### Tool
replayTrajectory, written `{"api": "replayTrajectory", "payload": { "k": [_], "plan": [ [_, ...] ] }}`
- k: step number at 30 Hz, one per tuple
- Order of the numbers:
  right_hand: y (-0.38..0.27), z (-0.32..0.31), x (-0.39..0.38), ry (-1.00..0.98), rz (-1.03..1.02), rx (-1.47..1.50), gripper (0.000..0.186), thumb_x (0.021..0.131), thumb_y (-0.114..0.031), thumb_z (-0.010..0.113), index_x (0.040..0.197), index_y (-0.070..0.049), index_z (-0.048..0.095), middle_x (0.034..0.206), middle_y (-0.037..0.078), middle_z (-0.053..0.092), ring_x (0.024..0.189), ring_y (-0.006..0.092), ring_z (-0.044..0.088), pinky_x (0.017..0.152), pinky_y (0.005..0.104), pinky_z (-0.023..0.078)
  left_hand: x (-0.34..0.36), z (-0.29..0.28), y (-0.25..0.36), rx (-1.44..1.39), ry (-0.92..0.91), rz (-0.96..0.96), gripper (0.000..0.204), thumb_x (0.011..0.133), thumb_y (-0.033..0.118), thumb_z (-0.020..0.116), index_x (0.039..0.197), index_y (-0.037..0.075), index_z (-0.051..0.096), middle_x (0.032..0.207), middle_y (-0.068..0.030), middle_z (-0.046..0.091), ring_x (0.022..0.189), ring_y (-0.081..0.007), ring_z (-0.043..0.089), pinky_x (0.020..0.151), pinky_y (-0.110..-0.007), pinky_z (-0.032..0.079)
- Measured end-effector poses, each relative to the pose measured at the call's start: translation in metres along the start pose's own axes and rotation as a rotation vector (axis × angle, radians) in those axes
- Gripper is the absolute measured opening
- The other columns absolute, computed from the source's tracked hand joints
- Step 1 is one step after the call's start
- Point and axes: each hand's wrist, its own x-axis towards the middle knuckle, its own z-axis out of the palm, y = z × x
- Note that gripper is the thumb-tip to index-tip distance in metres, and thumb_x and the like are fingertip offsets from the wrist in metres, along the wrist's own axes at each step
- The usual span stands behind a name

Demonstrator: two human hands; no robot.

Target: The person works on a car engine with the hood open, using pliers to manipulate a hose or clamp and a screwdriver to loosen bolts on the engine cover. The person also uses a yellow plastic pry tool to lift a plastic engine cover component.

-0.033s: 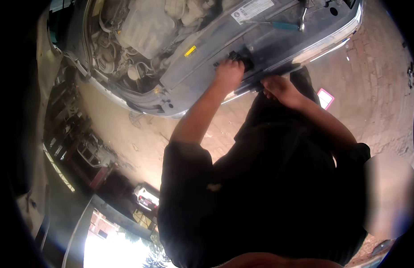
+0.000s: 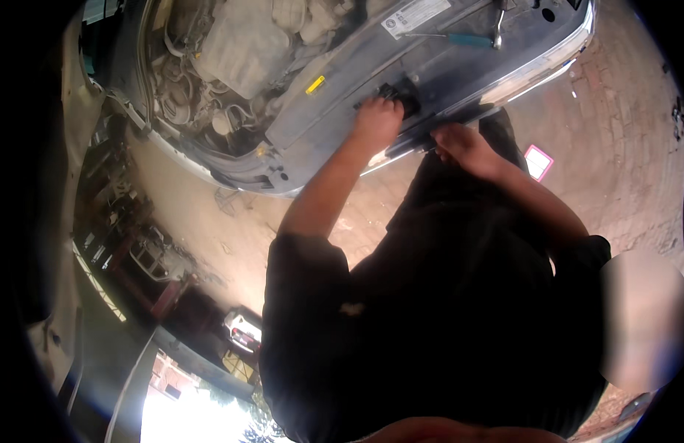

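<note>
My left hand (image 2: 379, 122) reaches onto the dark front panel (image 2: 320, 122) of a car with an exposed engine bay. Its fingers curl over a small black part (image 2: 407, 96) set in that panel, mostly covering one side of it. To the right, my right hand (image 2: 463, 148) is closed beside the car's front edge, just above my dark-clad leg. Whatever its fingers may pinch is hidden.
On the panel lie a screwdriver with a teal handle (image 2: 471, 40) and a metal ratchet-like tool (image 2: 498, 29). The engine cover (image 2: 246, 52) is dusty. A pink-edged white rectangle (image 2: 538, 162) rests on the brick floor. A blurred pale shape (image 2: 644, 321) is at right.
</note>
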Motion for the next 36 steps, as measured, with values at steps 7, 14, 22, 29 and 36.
{"api": "replayTrajectory", "payload": {
  "k": [7,14,22,29,36],
  "plan": [
    [0.019,0.034,-0.014,0.168,-0.032,-0.001,0.028,0.103,-0.025,0.058,0.115,0.0,0.06,0.088,0.003,0.064,0.079,0.0102,0.06,0.075,0.027,0.051,-0.046,-0.045,-0.04,-0.127,0.221,0.031,0.023,0.083,0.01,0.066,0.104,0.002,0.069,0.086,-0.014,0.069,0.084,-0.0322,0.066,0.08,-0.043,0.053],
    [0.015,0.045,-0.031,0.226,-0.106,-0.183,0.028,0.102,-0.023,0.059,0.115,0.002,0.06,0.087,0.005,0.064,0.08,0.012,0.061,0.075,0.0283,0.052,-0.137,-0.051,-0.074,-0.656,0.374,-0.449,0.03,0.092,0.012,0.063,0.118,-0.003,0.067,0.102,-0.016,0.073,0.093,-0.027,0.069,0.086,-0.036,0.053],
    [0.027,0.024,-0.039,0.321,-0.13,-0.224,0.034,0.102,-0.027,0.06,0.119,0.002,0.06,0.091,0.006,0.066,0.083,0.0124,0.062,0.077,0.0279,0.052,-0.274,0.068,-0.105,-1.606,0.968,-0.951,0.032,0.097,0.015,0.065,0.122,-0.004,0.06,0.1,-0.0082,0.067,0.096,-0.0179,0.064,0.082,-0.037,0.056],
    [0.012,0.035,-0.05,0.293,-0.127,-0.343,0.035,0.102,-0.027,0.06,0.12,0.003,0.061,0.091,0.007,0.069,0.082,0.0131,0.063,0.078,0.0287,0.05,-0.274,0.11,-0.103,-1.524,0.938,-1.127,0.02,0.098,0.013,0.064,0.115,0.005,0.07,0.09,-0.001,0.072,0.073,-0.006,0.061,0.061,-0.022,0.046],
    [0.013,0.021,-0.055,0.257,-0.196,-0.558,0.037,0.102,-0.028,0.059,0.122,0.003,0.062,0.092,0.008,0.069,0.083,0.0137,0.064,0.08,0.0295,0.051,-0.279,0.119,-0.135,-0.746,0.98,-1.28,0.032,0.092,0.016,0.064,0.117,-0.002,0.068,0.104,-0.019,0.073,0.093,-0.0296,0.071,0.082,-0.038,0.054]
  ]
}}
